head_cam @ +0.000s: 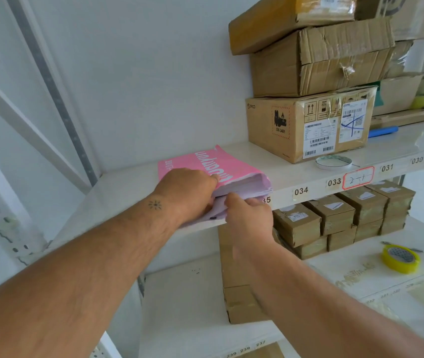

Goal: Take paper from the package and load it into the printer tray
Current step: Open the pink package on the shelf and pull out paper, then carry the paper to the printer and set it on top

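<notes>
The pink paper package [213,166] lies flat on the white shelf [306,164], at its left end close to the wall, with its torn-open end facing me at the shelf's front edge and the pale sheets [241,186] showing in the opening. My left hand [187,192] lies over the near corner of the package, thumb on top by the white lettering and fingers curled under the open end, so that grip is grasping the package. My right hand [248,213] is just beside it at the shelf edge, thumb and fingers pinching the loose flap of wrapper [218,208] that hangs down from the opening; that grip is clenched on the flap. Further right on the same shelf stands a stack of cardboard boxes [309,73], the lowest carrying shipping labels and a battery warning mark, and just in front of it lies a flat roll of white tape [333,162]. A blue tool [382,131] lies beyond the boxes. Numbered stickers run along the shelf's front edge, with one red-bordered label [358,178]. On the shelf below sit rows of small brown boxes [342,215], well apart from a yellow tape roll [400,258] to the right.
</notes>
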A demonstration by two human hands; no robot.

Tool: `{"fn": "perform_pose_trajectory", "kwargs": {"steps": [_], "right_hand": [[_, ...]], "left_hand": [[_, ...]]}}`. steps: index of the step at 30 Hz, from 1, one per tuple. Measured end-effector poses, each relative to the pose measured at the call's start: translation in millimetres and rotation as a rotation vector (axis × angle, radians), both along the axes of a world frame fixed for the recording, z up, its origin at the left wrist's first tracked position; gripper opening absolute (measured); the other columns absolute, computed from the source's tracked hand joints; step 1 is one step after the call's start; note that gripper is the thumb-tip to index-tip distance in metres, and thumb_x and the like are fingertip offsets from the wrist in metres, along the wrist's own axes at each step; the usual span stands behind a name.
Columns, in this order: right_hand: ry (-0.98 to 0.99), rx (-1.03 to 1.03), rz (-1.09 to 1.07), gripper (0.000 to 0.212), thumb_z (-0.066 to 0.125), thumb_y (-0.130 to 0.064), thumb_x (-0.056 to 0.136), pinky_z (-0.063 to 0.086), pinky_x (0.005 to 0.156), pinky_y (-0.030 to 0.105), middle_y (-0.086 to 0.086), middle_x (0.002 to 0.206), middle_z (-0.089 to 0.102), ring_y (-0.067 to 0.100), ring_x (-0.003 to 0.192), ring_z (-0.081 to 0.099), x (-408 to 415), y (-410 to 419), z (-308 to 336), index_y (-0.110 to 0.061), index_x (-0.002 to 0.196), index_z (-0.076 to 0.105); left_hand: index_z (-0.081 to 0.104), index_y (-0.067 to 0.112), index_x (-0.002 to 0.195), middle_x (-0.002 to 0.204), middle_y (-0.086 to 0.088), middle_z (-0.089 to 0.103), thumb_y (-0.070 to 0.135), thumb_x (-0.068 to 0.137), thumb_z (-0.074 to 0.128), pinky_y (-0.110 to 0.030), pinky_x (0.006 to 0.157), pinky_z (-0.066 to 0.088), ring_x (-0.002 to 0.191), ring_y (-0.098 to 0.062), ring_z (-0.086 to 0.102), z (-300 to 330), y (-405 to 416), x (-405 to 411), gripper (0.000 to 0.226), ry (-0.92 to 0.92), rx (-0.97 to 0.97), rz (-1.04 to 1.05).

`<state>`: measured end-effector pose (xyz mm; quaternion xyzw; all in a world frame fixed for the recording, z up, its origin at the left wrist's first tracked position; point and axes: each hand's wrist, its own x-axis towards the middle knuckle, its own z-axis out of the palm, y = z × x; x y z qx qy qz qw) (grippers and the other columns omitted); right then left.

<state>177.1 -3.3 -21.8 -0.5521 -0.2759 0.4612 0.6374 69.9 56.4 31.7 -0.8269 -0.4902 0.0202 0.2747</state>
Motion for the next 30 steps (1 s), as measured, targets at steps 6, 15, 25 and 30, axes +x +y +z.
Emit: {"fn": "perform_pose_trajectory", "kwargs": {"steps": [6, 15, 25, 30], "right_hand": [[0.098, 0.029, 0.073, 0.022, 0.065, -0.012, 0.087, 0.023, 0.048, 0.029, 0.003, 0.055, 0.033, 0.019, 0.049, 0.024, 22.9, -81.0, -9.8, -0.011, 0.074, 0.047], [0.263, -0.022, 0.138, 0.010, 0.066, -0.011, 0.099, 0.062, 0.056, 0.031, 0.007, 0.101, 0.077, 0.026, 0.090, 0.076, 17.3, -61.8, -19.5, -0.020, 0.099, 0.068], [0.198, 0.063, 0.044, 0.014, 0.065, -0.005, 0.098, 0.060, 0.058, 0.031, -0.006, 0.073, 0.080, 0.011, 0.059, 0.076, 15.1, -106.3, -13.1, -0.017, 0.095, 0.073], [0.191, 0.094, 0.073, 0.011, 0.067, -0.006, 0.097, 0.060, 0.056, 0.031, -0.001, 0.083, 0.082, 0.019, 0.074, 0.078, 31.6, -145.6, -13.8, -0.013, 0.096, 0.075]], "left_hand": [[0.058, 0.023, 0.141, 0.120, -0.007, 0.072, 0.039, 0.102, 0.048, -0.037, 0.078, 0.050, 0.107, -0.034, 0.069, -0.1, 3.7, -3.6, 0.043, 0.023, -0.023, 0.026], [0.049, 0.040, 0.153, 0.149, 0.003, 0.059, 0.046, 0.102, 0.054, -0.036, 0.100, 0.048, 0.129, -0.030, 0.058, -7.1, -1.0, -10.2, 0.051, -0.144, -0.074, -0.001], [0.053, 0.046, 0.149, 0.154, 0.007, 0.057, 0.049, 0.098, 0.062, -0.036, 0.103, 0.047, 0.135, -0.029, 0.057, -8.9, 5.4, -14.4, 0.053, -0.236, -0.103, -0.003], [0.052, 0.047, 0.150, 0.156, 0.009, 0.054, 0.049, 0.099, 0.062, -0.036, 0.107, 0.044, 0.140, -0.026, 0.053, -10.9, -1.1, -13.4, 0.052, -0.297, -0.133, 0.032]]}}
